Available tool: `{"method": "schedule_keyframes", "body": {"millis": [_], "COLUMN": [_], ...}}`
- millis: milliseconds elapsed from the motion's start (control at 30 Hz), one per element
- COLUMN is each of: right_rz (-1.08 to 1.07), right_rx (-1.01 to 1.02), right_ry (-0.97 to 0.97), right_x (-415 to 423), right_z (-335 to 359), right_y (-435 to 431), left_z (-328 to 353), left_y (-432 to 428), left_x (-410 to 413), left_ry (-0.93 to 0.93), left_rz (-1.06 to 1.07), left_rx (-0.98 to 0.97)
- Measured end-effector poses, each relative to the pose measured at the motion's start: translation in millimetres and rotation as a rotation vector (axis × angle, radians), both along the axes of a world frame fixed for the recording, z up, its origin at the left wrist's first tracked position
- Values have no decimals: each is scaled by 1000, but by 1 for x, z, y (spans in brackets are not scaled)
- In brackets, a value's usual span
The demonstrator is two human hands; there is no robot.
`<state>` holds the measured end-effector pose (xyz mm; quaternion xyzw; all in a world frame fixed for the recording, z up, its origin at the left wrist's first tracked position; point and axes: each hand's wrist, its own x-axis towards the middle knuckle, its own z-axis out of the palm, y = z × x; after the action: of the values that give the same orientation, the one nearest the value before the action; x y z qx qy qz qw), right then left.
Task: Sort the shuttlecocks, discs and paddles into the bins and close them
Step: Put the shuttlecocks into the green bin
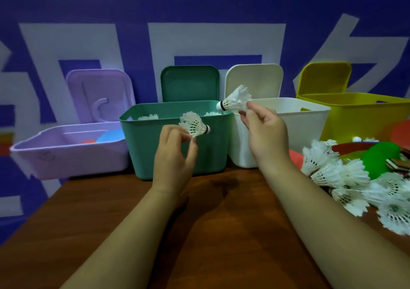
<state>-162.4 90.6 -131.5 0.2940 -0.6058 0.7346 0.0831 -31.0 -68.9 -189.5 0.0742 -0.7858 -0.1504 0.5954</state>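
The bare left hand (175, 155) joins a bare left forearm (124, 233), uncovered down to the lower frame edge. The bare right hand (264, 133) joins a bare right forearm (321, 222), likewise uncovered. Both forearms are smooth.

4 bins (137, 146) in row at back — shuttlecock pile (328, 171) front-R.

I'm at a wooden table (221, 233) set against a blue wall (66, 4) painted with huge white block shapes. It could be a games room, a club hall or a staged backdrop; I cannot tell which. Along the wall stand a lilac bin (66, 157), a green bin (137, 146), a white bin (306, 129) and a yellow bin (359, 115), lids propped up — and a heap of shuttlecocks (346, 177) lies at my right.
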Motion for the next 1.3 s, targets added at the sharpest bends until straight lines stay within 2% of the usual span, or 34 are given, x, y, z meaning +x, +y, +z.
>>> {"method": "schedule_keyframes", "body": {"millis": [200,233,367,533,667,800,967,1033,1167,1233,1300], "right_rz": [-215,-225,-175,-256,-246,-256,-241,-240,-235,-232,-229], "right_rx": [41,85,482,344,376,361,402,399,397,396,410], "right_ry": [174,207,397,514,609,600,597,600,612,606,605], "right_x": [-26,-33,-54,-51,-46,-47,-49,-49,-49,-49,-49], "right_z": [23,28,29,8,-7,-12,-12,-12,-11,-11,-10], "right_y": [-52,-62,-94,-98,-108,-107,-105,-105,-104,-104,-103], "left_z": [-4,-4,-4,4,14,25,62,79,91,84,72], "left_y": [-15,-18,-27,-28,-21,-21,-31,-49,-80,-75,-61], "left_x": [0,0,2,4,2,7,5,-8,-37,-40,-36], "left_ry": [37,52,119,152,205,198,277,194,-276,-310,-240], "left_rz": [19,21,25,-2,24,111,137,216,443,486,443], "left_rx": [33,59,127,117,90,62,263,255,267,210,108]}}
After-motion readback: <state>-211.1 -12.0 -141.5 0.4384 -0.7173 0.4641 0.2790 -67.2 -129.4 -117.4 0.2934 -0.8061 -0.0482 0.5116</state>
